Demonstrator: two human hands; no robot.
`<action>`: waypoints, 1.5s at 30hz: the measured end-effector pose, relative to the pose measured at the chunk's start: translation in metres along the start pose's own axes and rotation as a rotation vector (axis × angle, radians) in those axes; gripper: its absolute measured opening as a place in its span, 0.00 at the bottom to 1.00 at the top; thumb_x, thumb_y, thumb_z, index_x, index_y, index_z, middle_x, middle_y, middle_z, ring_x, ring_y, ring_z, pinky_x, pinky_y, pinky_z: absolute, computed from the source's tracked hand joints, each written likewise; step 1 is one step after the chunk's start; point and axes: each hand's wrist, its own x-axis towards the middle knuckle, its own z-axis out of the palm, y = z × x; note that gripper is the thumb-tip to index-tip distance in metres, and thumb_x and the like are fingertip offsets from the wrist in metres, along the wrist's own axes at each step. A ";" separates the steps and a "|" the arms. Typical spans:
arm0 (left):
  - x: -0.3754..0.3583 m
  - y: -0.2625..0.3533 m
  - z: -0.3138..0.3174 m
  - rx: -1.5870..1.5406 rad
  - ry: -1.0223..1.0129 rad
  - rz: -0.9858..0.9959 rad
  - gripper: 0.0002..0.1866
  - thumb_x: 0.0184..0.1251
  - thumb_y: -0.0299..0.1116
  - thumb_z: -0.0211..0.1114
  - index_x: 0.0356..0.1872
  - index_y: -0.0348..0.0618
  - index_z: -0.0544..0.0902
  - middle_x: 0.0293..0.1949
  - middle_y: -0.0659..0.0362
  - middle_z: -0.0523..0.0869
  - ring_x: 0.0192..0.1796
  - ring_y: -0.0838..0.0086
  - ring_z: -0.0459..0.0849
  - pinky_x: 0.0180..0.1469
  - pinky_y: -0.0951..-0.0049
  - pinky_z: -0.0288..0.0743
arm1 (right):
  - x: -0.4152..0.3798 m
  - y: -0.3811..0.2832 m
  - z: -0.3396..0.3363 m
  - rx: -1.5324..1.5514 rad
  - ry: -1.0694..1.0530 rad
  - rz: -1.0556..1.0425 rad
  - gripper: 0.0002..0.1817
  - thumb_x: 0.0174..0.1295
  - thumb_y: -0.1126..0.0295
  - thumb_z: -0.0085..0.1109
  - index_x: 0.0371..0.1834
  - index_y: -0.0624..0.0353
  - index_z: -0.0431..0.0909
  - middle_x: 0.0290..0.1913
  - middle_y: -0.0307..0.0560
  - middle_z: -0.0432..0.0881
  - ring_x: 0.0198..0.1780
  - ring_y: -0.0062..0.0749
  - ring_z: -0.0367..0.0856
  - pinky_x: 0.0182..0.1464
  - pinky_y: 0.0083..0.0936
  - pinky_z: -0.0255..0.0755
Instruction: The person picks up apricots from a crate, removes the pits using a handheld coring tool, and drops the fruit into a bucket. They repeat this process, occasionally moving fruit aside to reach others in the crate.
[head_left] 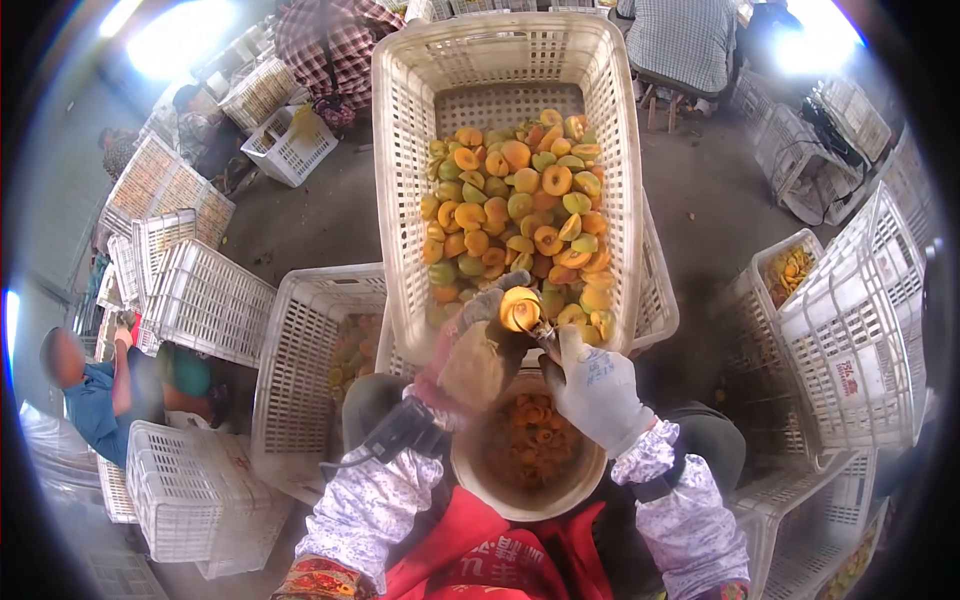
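My left hand (476, 352), in a soiled glove, is closed around a cut yellow peach (520, 309), its open face turned up. My right hand (603, 388), in a pale glove with blue marks, grips a small metal pitting tool (543, 334). The tool's tip meets the peach's lower right edge; its exact shape is partly hidden by my fingers. Just beyond my hands, a white plastic crate (392, 200) holds many cut peaches (520, 208), green to orange. Below them, between my knees, a round bucket (470, 480) contains orange pieces (535, 440).
Another crate (290, 330) with fruit stands at my left, beside stacked white crates (195, 490). On the right are leaning crates (850, 340) and a crate with fruit pieces (790, 272). A person in blue (100, 405) sits at left; others sit at the back.
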 end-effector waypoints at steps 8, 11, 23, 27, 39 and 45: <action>-0.007 -0.020 0.011 -0.698 0.040 -0.158 0.19 0.73 0.23 0.51 0.64 0.32 0.69 0.60 0.51 0.77 0.60 0.66 0.77 0.64 0.68 0.72 | -0.001 0.000 0.017 0.011 0.011 -0.011 0.14 0.63 0.64 0.59 0.43 0.62 0.70 0.20 0.47 0.78 0.22 0.43 0.81 0.22 0.37 0.72; -0.005 -0.021 0.011 -0.332 0.014 -0.185 0.18 0.76 0.26 0.48 0.63 0.32 0.70 0.59 0.51 0.77 0.59 0.65 0.78 0.63 0.67 0.74 | 0.001 -0.001 0.022 0.011 -0.002 -0.010 0.17 0.61 0.67 0.62 0.47 0.66 0.71 0.19 0.50 0.78 0.22 0.47 0.80 0.23 0.38 0.73; -0.007 -0.026 0.031 -1.232 0.339 -0.459 0.14 0.77 0.38 0.49 0.51 0.41 0.78 0.41 0.59 0.82 0.46 0.74 0.81 0.48 0.74 0.77 | -0.002 -0.005 0.035 -0.108 -0.207 -0.010 0.25 0.58 0.67 0.58 0.56 0.71 0.68 0.23 0.49 0.80 0.27 0.43 0.82 0.30 0.35 0.74; -0.011 -0.051 0.030 -1.259 0.189 -0.457 0.15 0.77 0.36 0.49 0.55 0.40 0.75 0.44 0.59 0.81 0.47 0.74 0.80 0.51 0.72 0.75 | 0.002 -0.006 0.042 0.053 -0.264 0.077 0.19 0.57 0.70 0.57 0.50 0.68 0.70 0.21 0.46 0.79 0.26 0.42 0.83 0.28 0.34 0.75; 0.003 -0.038 0.008 -1.429 -0.030 -0.921 0.16 0.77 0.43 0.53 0.46 0.41 0.78 0.36 0.61 0.84 0.39 0.75 0.83 0.42 0.77 0.77 | -0.004 0.007 0.037 -0.047 -0.341 0.015 0.32 0.52 0.66 0.66 0.60 0.70 0.68 0.27 0.55 0.81 0.31 0.52 0.82 0.34 0.41 0.75; 0.006 -0.022 0.011 -1.532 0.139 -0.887 0.19 0.75 0.47 0.55 0.35 0.39 0.79 0.28 0.57 0.82 0.30 0.70 0.83 0.32 0.73 0.78 | -0.003 0.010 0.048 0.460 -0.377 0.140 0.22 0.56 0.75 0.60 0.55 0.68 0.71 0.34 0.62 0.81 0.38 0.59 0.80 0.39 0.42 0.73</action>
